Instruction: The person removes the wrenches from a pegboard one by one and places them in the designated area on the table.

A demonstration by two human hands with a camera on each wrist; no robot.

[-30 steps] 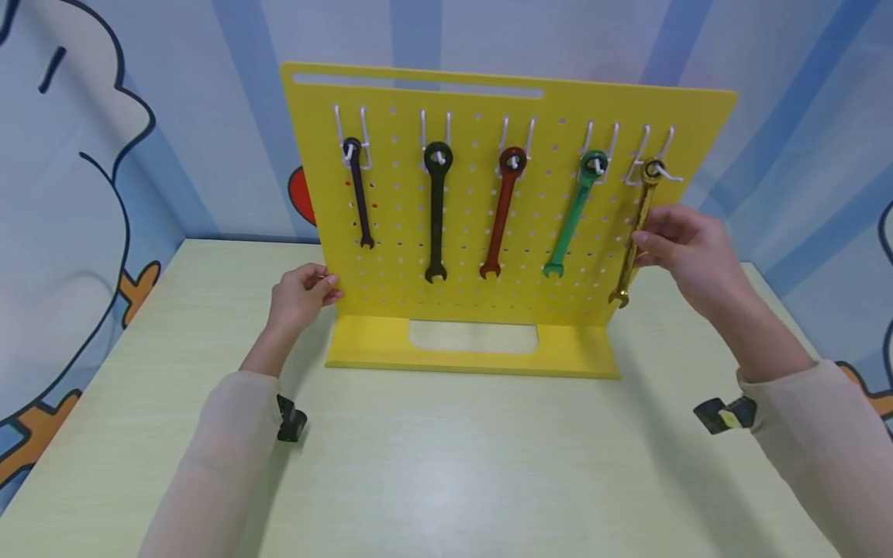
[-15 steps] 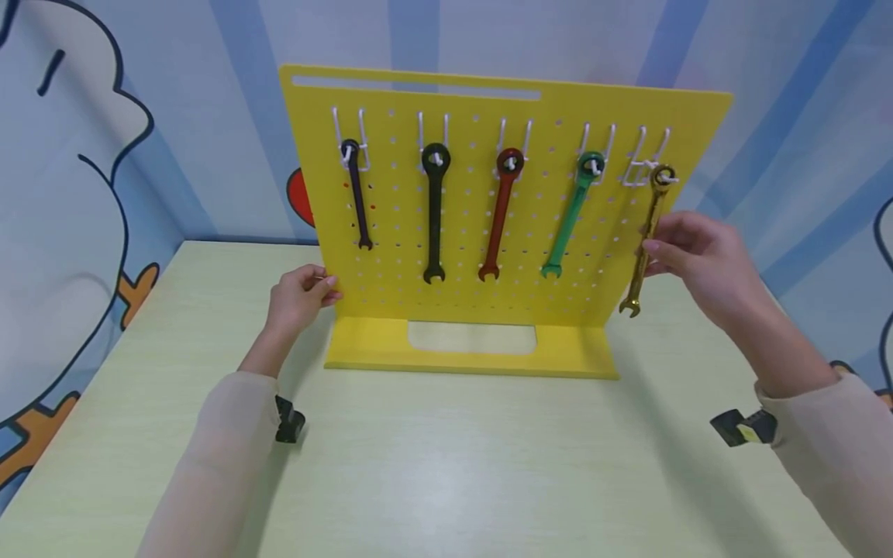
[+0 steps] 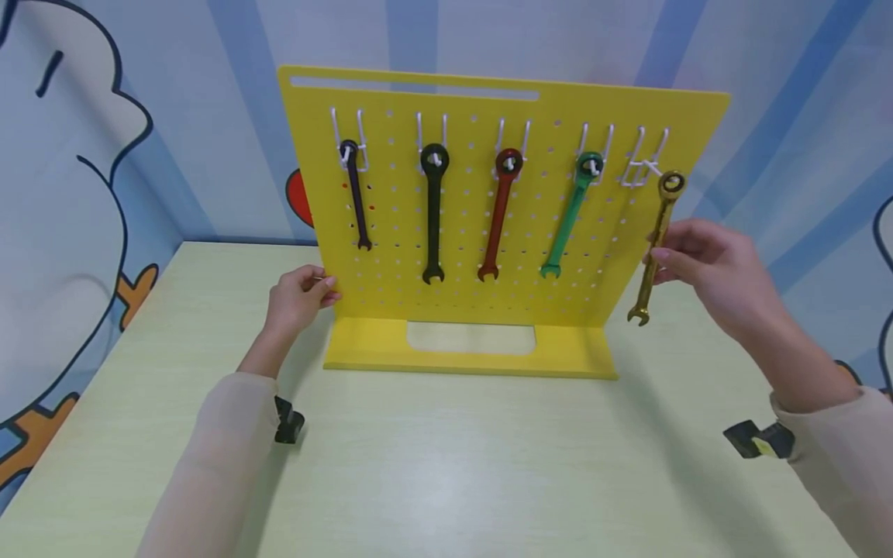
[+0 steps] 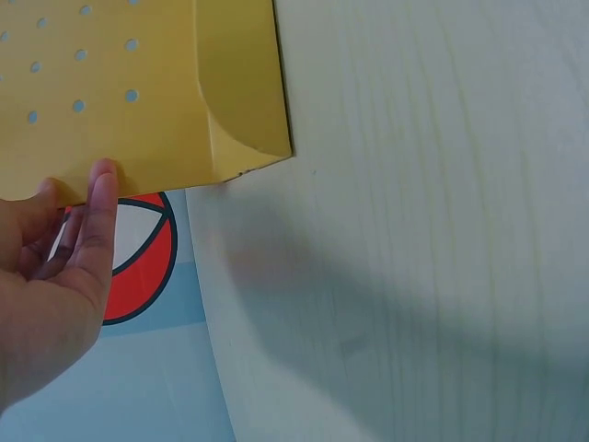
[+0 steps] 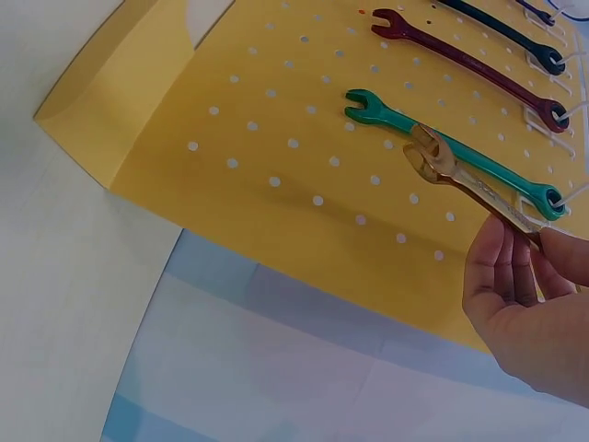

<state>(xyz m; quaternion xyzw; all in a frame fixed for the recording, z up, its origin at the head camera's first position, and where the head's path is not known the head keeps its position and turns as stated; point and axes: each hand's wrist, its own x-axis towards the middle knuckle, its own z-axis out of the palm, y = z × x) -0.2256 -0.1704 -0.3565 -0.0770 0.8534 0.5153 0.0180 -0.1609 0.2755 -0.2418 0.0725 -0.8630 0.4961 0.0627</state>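
The right hand (image 3: 722, 275) pinches the gold combination wrench (image 3: 647, 280) by its shank, in front of the yellow pegboard's (image 3: 398, 271) right edge, with the ring end up beside the tip of the rightmost white hook (image 3: 650, 165) (whether the two touch, I cannot tell) and the forked end slanting down and to the left. At the opposite edge, the left hand (image 3: 296, 301) grips the board between thumb and fingers. Between them the green wrench (image 3: 568, 225), red wrench (image 3: 499, 221), black wrench (image 3: 434, 221) and smaller dark purple wrench (image 3: 356, 201) hang ring-up from their hooks.
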